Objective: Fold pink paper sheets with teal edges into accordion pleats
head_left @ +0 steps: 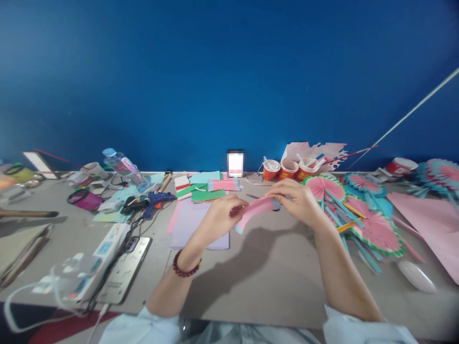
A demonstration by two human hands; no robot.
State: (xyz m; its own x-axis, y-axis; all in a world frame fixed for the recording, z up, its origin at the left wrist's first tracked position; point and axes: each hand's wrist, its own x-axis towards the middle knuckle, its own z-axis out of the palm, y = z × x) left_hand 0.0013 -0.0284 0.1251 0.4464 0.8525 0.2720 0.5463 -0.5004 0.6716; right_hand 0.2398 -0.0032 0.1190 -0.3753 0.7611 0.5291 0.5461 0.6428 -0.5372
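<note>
A strip of pink paper with pale blue ends (256, 211) is held up over the middle of the table between my two hands. My left hand (225, 212) grips its near left part, with thumb and fingers closed on it. At the far right end my right hand (296, 198) pinches the paper's upper edge. Behind the strip, partly hidden, lies something dark and metallic, perhaps scissors (254, 196). Another pink folded paper with blue ends (225, 185) rests on green sheets (208, 195) beyond my left hand.
Lilac paper (186, 227) lies left of my left hand. Watermelon-patterned paper fans (380, 224) crowd the right, near a white mouse (416, 276). Red paper cups (289, 169) stand by the blue wall. At left are a phone (125, 272), a power strip (103, 253), a glue gun (156, 200) and a bottle (125, 167).
</note>
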